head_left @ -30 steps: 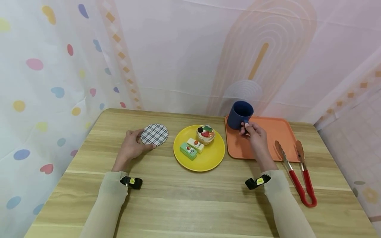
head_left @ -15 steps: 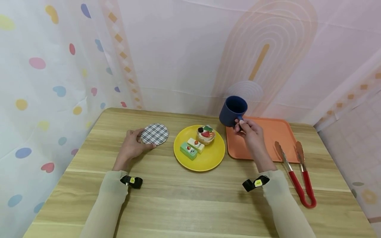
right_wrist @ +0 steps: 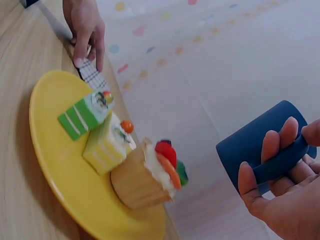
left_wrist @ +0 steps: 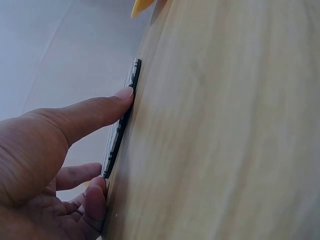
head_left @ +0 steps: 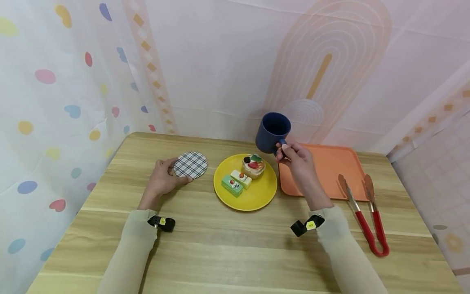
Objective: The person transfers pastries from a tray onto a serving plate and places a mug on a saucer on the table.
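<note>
In the head view my right hand (head_left: 300, 163) grips a dark blue mug (head_left: 273, 132) by its handle, raised above the table's back edge between the plate and the tray. The right wrist view shows fingers curled through the mug's handle (right_wrist: 280, 162). At the left my left hand (head_left: 164, 179) holds a round plaid coaster (head_left: 190, 165) by its rim, thumb on the near side and fingers on the left side. The coaster (left_wrist: 120, 125) lies flat on the table in the left wrist view. Between the hands sits a yellow plate (head_left: 262, 194).
On the plate are a green cake slice (head_left: 232, 186), a pale yellow cake slice (head_left: 241, 179) and a fruit-topped tart (head_left: 253, 166). An orange tray (head_left: 330, 163) stands at the back right. Red-handled tongs (head_left: 367, 228) rest partly on it. A patterned cloth (head_left: 220, 69) hangs behind the table.
My right hand has lifted the mug up from over the tray and carried it left, toward the plate's far right side. My left hand and the coaster have stayed in place.
</note>
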### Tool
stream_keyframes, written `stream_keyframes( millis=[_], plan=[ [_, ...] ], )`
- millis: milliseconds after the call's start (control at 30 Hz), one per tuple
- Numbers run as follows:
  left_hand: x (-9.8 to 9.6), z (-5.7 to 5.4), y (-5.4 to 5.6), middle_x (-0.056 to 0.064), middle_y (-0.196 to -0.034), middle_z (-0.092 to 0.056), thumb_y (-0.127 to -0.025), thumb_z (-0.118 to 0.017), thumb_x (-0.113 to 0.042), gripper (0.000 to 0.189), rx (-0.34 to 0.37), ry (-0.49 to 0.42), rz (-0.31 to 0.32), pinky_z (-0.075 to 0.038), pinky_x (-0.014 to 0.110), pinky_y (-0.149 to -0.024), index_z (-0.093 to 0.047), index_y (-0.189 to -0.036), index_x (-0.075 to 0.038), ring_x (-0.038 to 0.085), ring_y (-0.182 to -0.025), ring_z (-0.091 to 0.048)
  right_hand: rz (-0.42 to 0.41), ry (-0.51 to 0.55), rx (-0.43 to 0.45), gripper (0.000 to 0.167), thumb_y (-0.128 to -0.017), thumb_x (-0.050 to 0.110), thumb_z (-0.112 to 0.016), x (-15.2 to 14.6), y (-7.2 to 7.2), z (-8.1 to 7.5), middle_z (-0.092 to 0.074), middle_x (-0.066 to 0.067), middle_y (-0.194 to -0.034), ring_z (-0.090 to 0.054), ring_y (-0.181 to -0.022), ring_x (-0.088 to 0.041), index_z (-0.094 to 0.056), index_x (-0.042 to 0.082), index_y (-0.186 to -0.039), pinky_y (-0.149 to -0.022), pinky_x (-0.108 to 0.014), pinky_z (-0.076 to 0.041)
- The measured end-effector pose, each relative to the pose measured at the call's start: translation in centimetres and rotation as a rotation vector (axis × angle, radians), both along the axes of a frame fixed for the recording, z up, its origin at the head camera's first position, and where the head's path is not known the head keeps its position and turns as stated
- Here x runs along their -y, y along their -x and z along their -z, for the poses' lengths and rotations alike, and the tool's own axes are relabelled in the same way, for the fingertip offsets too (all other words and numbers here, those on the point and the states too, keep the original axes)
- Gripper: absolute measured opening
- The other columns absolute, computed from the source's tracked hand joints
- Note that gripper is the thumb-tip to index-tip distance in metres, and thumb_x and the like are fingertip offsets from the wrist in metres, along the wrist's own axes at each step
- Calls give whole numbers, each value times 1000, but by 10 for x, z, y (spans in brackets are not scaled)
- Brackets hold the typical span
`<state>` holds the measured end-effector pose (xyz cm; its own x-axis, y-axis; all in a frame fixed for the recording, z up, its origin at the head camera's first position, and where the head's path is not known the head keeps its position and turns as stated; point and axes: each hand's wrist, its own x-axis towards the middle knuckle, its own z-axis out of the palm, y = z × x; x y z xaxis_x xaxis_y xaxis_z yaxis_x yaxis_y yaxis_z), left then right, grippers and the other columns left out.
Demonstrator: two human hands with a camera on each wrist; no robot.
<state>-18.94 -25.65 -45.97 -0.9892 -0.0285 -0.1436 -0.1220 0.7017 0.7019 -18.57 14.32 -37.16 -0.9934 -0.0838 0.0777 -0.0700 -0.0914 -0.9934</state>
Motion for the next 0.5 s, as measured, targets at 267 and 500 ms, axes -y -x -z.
stream_keyframes(
  millis=[267,500],
  plan=[
    [-1,-2,0,29,-137,-36,-84,-85,-36,98,-4,-1,6,-46,62,-110,-33,-158,1,39,-118,-44,-31,-34,8,28,-110,18,-47,20,-1,-10,-59,-2,-83,-59,-83,-18,-58,-7,-118,-85,-23,-61],
    [-2,-1,0,28,-137,-37,-84,-85,-37,99,-8,-8,4,-49,54,-102,-32,-159,0,36,-114,-44,-69,-25,-5,30,-110,17,-48,39,1,-12,-61,-2,-81,-59,-81,-18,-59,-9,-118,-84,-23,-61]
  ],
)
